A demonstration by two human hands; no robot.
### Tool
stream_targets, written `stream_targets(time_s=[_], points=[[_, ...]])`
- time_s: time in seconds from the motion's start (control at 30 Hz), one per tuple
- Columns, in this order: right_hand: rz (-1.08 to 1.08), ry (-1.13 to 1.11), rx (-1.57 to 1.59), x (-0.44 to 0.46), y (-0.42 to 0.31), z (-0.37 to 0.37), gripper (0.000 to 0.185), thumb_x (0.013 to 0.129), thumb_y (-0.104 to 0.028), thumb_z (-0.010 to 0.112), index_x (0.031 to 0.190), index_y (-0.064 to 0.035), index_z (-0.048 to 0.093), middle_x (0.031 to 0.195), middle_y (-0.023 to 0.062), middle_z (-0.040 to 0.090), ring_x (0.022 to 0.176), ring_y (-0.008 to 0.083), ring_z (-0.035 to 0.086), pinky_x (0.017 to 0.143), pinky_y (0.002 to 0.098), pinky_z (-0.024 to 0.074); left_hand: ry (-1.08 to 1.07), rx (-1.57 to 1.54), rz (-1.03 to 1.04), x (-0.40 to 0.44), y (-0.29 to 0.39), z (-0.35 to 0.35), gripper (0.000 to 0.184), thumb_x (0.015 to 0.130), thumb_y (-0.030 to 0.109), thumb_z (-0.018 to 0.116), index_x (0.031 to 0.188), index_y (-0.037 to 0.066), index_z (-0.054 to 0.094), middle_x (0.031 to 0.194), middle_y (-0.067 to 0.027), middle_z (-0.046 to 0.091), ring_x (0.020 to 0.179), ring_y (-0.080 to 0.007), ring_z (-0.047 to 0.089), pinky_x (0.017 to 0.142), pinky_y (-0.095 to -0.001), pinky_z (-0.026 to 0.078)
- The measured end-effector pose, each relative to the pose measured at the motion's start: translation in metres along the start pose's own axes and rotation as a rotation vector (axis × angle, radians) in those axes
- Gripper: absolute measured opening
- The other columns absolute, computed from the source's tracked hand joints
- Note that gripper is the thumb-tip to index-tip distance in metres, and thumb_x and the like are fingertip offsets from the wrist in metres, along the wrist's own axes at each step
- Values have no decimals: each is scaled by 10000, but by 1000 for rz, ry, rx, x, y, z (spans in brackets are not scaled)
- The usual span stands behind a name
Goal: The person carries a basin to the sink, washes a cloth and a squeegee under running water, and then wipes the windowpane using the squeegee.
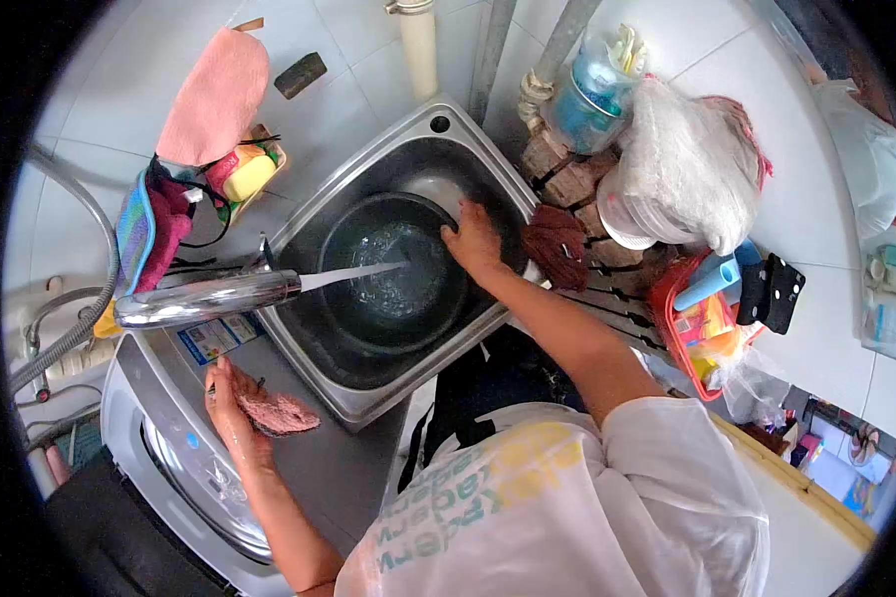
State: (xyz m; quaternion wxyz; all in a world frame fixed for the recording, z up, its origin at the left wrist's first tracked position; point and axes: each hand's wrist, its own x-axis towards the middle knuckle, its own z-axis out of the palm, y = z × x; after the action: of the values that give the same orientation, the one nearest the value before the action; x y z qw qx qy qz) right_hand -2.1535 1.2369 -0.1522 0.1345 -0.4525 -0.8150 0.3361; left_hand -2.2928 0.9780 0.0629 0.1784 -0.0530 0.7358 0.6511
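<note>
At your far left, a grey flexible hose [108,244] curves past a pale-framed washing machine [134,413]. Above it, a pink mitt-like cloth [216,97] hangs against the white tiles. Below the tap, your left hand [231,410] is closed around a smaller pink cloth [281,413], fingers curled over one end; the rest, with its dark edge, sticks out to the right over the machine's grey top, outside the sink.

Toward the middle, a chrome tap [209,300] sends a stream of water into a round dark basin [448,308], which stands inside a metal sink [423,366]. The water in the basin is rippled and bubbling.

Your right hand [475,244] is at the basin's right rim — partly open, thumb reaching over the inner side, fingers extended along the edge. Whether it grips or merely rests there, you cannot tell.

Farther right, a dark red cloth [556,247] lies just beside the sink. Beyond it sit a whitish plastic bag [692,149] and a filled red basket [664,318].
</note>
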Motion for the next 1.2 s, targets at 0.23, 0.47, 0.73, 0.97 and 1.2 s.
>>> stream_targets(time_s=[0.23,0.47,0.73,0.97,1.2], points=[[-209,5,163,-9,-4,-46,167,696,-107,560,856,-72,528,862,124,535,789,310,533,676,391,431,-13,10,-22,2,3,2,263,825,244,523,633,143,374,535,56,298,460,-54,279,428,-210,227],[-263,31,171,5,-6,-59,149,667,-83,574,806,-58,524,825,117,539,796,296,528,699,390,417,-210,-172,-306,18,-19,-16,320,813,321,508,622,126,340,573,15,300,520,-97,280,455,-239,236],[-236,190,11,35,2,-55,327,644,-70,577,953,-19,483,1102,189,431,1024,361,417,858,439,337,-430,-250,-420,25,-42,-43,289,837,317,449,628,131,375,580,12,348,512,-111,326,473,-252,285],[-249,195,-5,43,-7,-65,383,638,-72,576,997,5,467,1180,232,368,1073,393,374,894,472,302,-313,-235,-475,26,-55,-51,227,812,293,444,681,108,443,632,-6,397,598,-144,381,539,-282,322],[-184,184,-76,49,5,-59,383,624,-93,590,977,-4,470,1216,255,331,1101,403,348,916,504,270,-210,-152,-387,27,-67,-61,241,809,355,466,715,140,411,605,2,388,535,-127,364,450,-253,301]])
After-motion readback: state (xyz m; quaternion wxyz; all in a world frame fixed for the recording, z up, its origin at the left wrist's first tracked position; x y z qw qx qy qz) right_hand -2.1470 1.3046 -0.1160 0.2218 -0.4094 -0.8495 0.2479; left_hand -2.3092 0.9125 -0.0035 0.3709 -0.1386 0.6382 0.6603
